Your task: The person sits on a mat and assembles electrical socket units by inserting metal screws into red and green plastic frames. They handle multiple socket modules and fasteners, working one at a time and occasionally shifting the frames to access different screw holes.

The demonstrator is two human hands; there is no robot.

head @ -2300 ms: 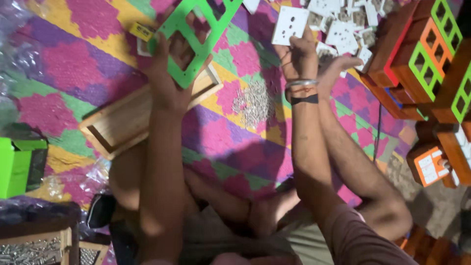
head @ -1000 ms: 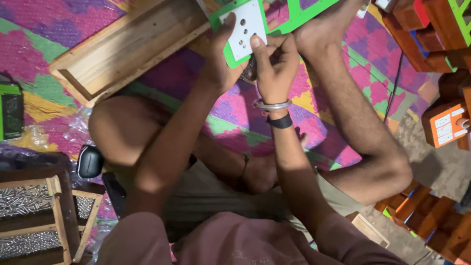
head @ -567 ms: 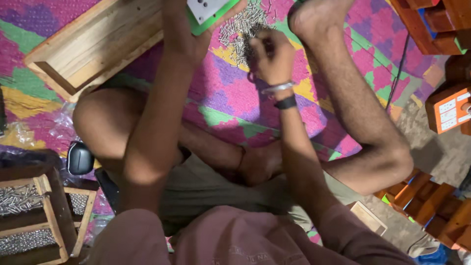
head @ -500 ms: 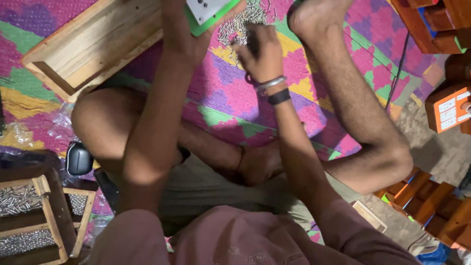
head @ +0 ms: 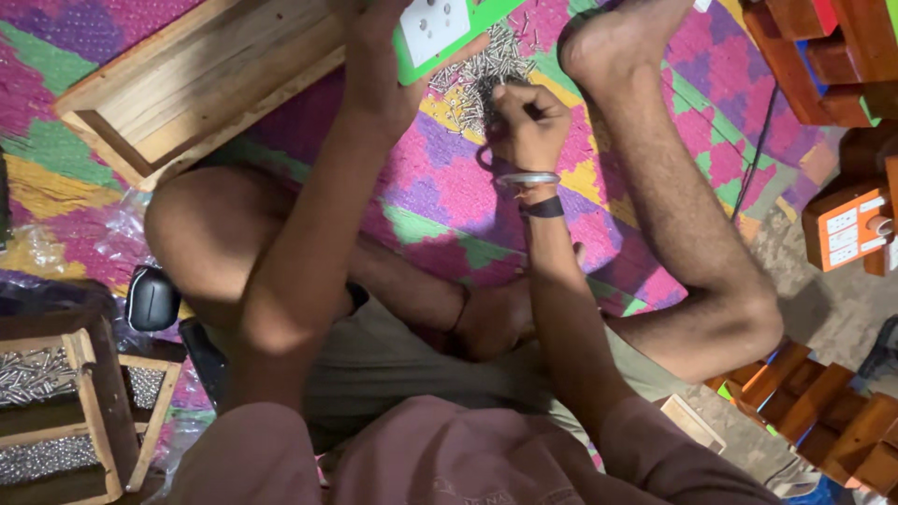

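Fingers of the right hand [head: 526, 120] are bunched together over the pile of small screws [head: 479, 75] on the patterned mat [head: 440, 187], seemingly pinching one up (too small to confirm), while the left hand [head: 379, 65] grips the green-framed socket plate [head: 432, 28], which calls for seating a screw.

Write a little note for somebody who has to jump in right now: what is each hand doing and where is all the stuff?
Left hand: raised, gripping the green plastic frame with a white socket plate set in it.
Right hand: closed in a fist over the pile of small silver screws on the pink patterned mat; whether it holds a screw cannot be seen.
Nearby: an empty wooden box frame lies on the mat at upper left; a wooden tray of more screws at lower left; orange and red wooden boxes at right.
Done: socket plate sits in the frame.
Left: no screw is visibly in the plate yet.
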